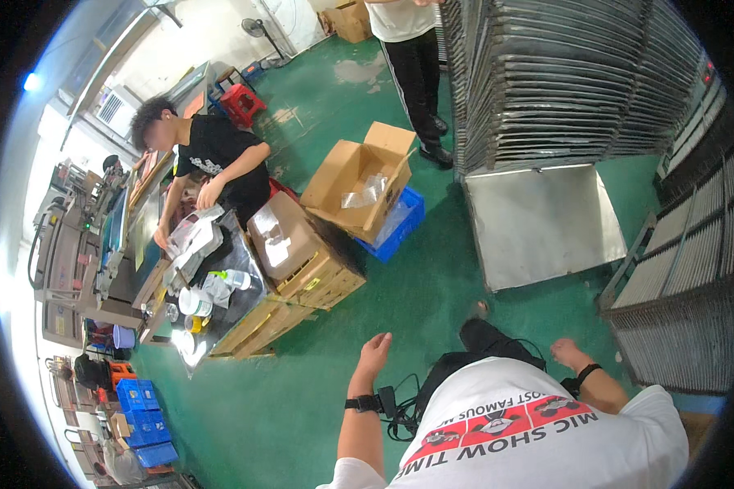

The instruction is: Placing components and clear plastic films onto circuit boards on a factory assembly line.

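My left hand (374, 354) hangs in front of me at the lower middle, above the green floor. Its fingers are loosely curled, and nothing shows in them. At the lower right, my right hand (569, 354) is held out beside my body, also loosely curled with no object visible in it. Each wrist wears a dark band. Neither hand touches anything that I can see. A black cable (402, 425) hangs in a loop beside my left wrist. One dark shoe (475, 332) shows ahead of my body.
A silver metal panel (546, 224) extends from a tall rack (571, 90) ahead; another rack (685, 318) stands at right. An open carton (347, 175) rests on a blue crate (400, 224). A person in black (220, 155) handles plastic-wrapped items at the cluttered table (249, 314). Another person (412, 73) stands beyond.
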The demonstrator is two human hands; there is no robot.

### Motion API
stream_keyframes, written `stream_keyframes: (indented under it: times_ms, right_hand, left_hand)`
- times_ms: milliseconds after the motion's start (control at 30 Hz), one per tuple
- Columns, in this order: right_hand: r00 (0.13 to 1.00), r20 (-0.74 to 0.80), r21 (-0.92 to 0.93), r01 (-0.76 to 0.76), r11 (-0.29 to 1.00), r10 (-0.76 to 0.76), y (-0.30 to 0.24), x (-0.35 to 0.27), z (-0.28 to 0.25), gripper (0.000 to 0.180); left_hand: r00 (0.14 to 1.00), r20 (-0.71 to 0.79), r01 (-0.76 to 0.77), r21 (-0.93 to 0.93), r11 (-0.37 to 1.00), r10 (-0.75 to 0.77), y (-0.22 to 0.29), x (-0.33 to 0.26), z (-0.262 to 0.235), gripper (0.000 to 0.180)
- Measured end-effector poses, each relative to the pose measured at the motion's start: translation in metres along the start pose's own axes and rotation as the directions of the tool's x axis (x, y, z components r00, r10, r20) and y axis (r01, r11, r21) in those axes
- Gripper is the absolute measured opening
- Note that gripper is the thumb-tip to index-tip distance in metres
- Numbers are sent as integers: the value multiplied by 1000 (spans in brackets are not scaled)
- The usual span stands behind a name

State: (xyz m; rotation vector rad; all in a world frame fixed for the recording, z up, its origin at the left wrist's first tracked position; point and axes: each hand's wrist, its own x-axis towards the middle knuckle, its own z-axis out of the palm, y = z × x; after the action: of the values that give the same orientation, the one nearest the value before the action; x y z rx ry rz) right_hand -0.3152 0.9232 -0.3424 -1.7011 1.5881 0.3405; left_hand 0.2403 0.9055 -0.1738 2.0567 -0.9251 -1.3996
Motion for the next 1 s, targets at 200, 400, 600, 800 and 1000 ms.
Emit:
stream_keyframes:
  times_ms: [200,400,600,800,1000]
  right_hand:
    - [957,228,-233,231,945,-178,-21,75,-76,17]
    - [965,-249,-118,50,992,-78,-40,174,-189,30]
    - [899,-392,487,22,873,196,-131,164,-290,30]
    - [952,-114,371,-223,902,283,-83,135,-185,29]
    - [895,180,428,-445,786,408,51,20,7,26]
  left_hand:
    - [987,-145,51,-142,989,-72,19,43,-10,55]
    - [981,-163,86,-107,991,-103,94,88,-25,54]
    - [999,32,33,81,996,-36,169,174,-3,51]
    - [947,247,-269,271,924,203,242,266,58,45]
    - [795,555,-476,323,818,243,320,303,170,47]
